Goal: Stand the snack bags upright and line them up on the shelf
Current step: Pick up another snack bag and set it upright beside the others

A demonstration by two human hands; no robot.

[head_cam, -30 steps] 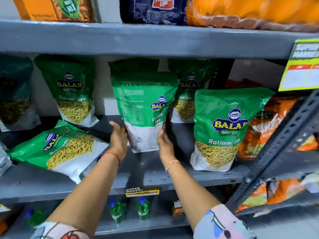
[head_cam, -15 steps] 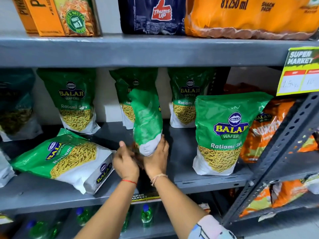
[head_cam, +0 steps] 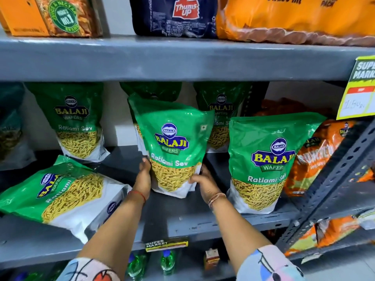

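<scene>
A green Balaji Ratlami Sev bag [head_cam: 172, 142] stands upright mid-shelf, label facing me. My left hand [head_cam: 143, 176] grips its lower left edge and my right hand [head_cam: 204, 182] its lower right corner. Another green bag [head_cam: 263, 159] stands upright to its right near the shelf's front. One green bag [head_cam: 60, 195] lies flat at the front left. Three more green bags stand along the back: one at the left [head_cam: 75, 120], one at the right [head_cam: 221, 110], and one in the middle [head_cam: 152, 92] mostly hidden behind the held bag.
The grey metal shelf [head_cam: 192, 216] has a slanted perforated upright [head_cam: 332, 179] at the right. Orange snack bags [head_cam: 316, 157] sit beyond it. A yellow price tag [head_cam: 359, 92] hangs at the upper right. Drink packs fill the shelf above; green bottles [head_cam: 167, 262] stand below.
The held bag has turned from edge-on to label-front and now stands upright. My hands have moved apart to its two lower sides.
</scene>
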